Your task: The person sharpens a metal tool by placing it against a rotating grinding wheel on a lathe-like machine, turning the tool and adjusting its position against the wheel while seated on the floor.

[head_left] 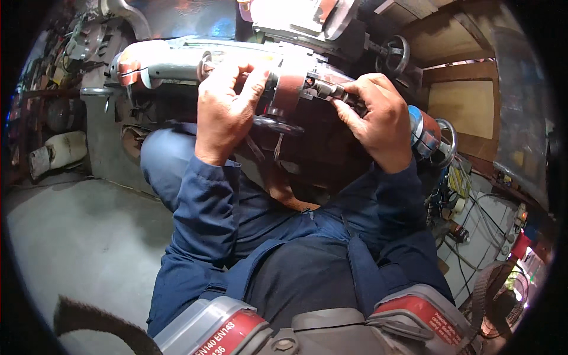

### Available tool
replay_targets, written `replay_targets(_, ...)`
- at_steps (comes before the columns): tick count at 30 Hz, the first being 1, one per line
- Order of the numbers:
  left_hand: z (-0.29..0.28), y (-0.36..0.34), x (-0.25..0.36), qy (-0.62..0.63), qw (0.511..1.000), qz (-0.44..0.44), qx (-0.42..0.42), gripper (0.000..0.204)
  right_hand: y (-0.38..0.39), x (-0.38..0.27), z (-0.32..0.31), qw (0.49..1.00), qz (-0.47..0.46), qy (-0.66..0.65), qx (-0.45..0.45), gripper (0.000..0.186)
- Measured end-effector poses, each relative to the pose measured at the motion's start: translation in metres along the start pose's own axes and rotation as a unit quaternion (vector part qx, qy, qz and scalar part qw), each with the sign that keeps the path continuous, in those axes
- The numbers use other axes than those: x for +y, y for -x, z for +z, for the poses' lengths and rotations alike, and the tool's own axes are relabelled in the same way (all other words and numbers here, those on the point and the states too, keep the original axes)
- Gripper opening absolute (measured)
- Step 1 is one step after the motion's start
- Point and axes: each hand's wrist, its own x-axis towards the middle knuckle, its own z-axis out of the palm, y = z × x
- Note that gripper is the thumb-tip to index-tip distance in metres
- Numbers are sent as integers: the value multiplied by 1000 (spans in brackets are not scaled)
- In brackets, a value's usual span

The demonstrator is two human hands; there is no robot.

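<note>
In front of me stands a metal machine (177, 59) with a long pale bed and a reddish-brown block (291, 87) near its middle. My left hand (226, 112) is at the machine just left of this block. Its thumb and fingers are curled together, and glare and the fingers hide what they hold. Right of the block, my right hand (381, 118) closes thumb and fingers round the end of a metal tool holder-like part (328, 90), which is partly covered by the fingertips. Below the block hangs a dark handwheel (278, 125).
More handwheels sit at the back right (395, 54) and beside a blue machine part (421, 131) at my right. Loose cables (473, 195) run over the right side. A pale plastic container (62, 151) lies at left. Respirator filters (414, 310) edge the bottom.
</note>
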Motion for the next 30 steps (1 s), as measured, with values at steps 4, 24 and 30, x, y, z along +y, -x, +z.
replay_targets(4,3,-2,8,-30,999,23,7,24,2,-1,0,1000,12,-5,4,23)
replay_targets(24,4,5,0,-94,983,138,72,27,2,1,-2,999,-11,24,-42,30)
replay_targets(30,62,91,50,156,979,-110,-71,29,4,4,0,999,20,13,-27,32)
